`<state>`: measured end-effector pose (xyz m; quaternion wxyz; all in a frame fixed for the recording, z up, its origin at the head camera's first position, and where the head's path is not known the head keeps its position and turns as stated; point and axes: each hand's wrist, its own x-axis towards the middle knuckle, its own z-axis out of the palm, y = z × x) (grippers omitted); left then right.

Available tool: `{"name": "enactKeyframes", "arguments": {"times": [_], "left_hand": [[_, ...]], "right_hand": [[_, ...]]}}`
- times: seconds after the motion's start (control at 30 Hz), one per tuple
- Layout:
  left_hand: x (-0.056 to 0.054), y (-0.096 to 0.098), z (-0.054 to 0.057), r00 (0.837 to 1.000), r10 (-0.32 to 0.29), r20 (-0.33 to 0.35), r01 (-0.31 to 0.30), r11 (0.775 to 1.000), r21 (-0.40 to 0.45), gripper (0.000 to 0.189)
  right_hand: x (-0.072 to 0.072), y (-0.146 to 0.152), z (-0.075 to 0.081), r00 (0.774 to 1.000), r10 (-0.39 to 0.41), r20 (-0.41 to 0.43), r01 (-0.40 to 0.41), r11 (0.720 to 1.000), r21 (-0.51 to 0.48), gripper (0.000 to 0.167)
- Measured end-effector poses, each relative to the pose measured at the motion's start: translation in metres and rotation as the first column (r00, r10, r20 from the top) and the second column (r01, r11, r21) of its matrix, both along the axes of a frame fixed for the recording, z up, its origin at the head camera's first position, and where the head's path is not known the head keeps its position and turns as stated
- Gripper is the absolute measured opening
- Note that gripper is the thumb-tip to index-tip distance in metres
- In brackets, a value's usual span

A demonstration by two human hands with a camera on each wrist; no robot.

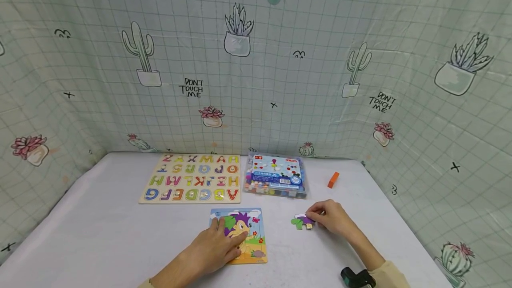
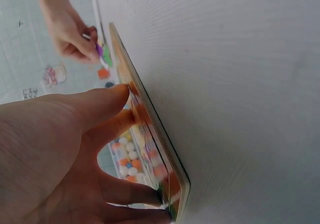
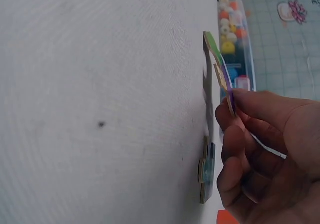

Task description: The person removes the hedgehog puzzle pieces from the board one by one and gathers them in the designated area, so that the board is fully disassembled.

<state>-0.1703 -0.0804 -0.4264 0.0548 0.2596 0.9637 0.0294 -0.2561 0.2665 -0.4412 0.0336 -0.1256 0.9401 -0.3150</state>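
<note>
My left hand (image 1: pixel 214 246) rests on a small jigsaw puzzle board (image 1: pixel 258 234) with a purple-spined cartoon animal on it. Its fingers are spread over the picture, and the left wrist view has the thumb (image 2: pixel 107 102) at the board's near edge. To the right, my right hand (image 1: pixel 330 218) pinches a green and purple puzzle piece (image 1: pixel 298 222) between thumb and index finger. The right wrist view shows this puzzle piece (image 3: pixel 215 47) tilted just over the table, with another flat piece (image 3: pixel 207 176) lying below the curled fingers.
Behind the puzzle board lies a wooden alphabet board (image 1: pixel 146 200) with colourful letters. A clear plastic box (image 1: pixel 276 177) of coloured balls stands beside it. An orange block (image 1: pixel 333 180) is at the back right, and a black object (image 1: pixel 356 278) shows by the right wrist.
</note>
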Motion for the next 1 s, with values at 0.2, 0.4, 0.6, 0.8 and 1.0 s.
{"name": "enactKeyframes", "arguments": {"times": [0.2,0.4,0.6,0.8,1.0], "left_hand": [[0.0017,-0.0006,0.0,1.0,0.001,-0.015,-0.001,1.0,0.005,0.044],[0.0025,-0.0009,0.0003,1.0,-0.002,-0.017,0.002,1.0,0.016,0.044],[0.0029,-0.001,-0.0012,1.0,-0.009,-0.006,0.009,0.999,0.034,0.044],[0.0025,-0.0012,-0.0018,1.0,-0.008,-0.009,0.008,1.0,0.03,0.044],[0.0031,-0.0013,-0.0018,1.0,-0.006,-0.005,0.006,1.0,0.03,0.044]], "right_hand": [[0.0005,0.0029,-0.0008,1.0,-0.009,-0.004,0.01,1.0,0.029,0.012],[-0.0017,0.0025,-0.0024,1.0,-0.019,0.004,0.019,0.999,0.034,0.012],[-0.0035,0.0015,-0.0037,1.0,-0.017,-0.01,0.017,0.999,0.043,0.011],[-0.0044,-0.0023,-0.0029,0.997,-0.076,-0.011,0.076,0.996,0.048,0.009],[-0.0028,-0.0057,-0.0023,0.993,-0.117,-0.029,0.118,0.992,0.04,0.009]]}}
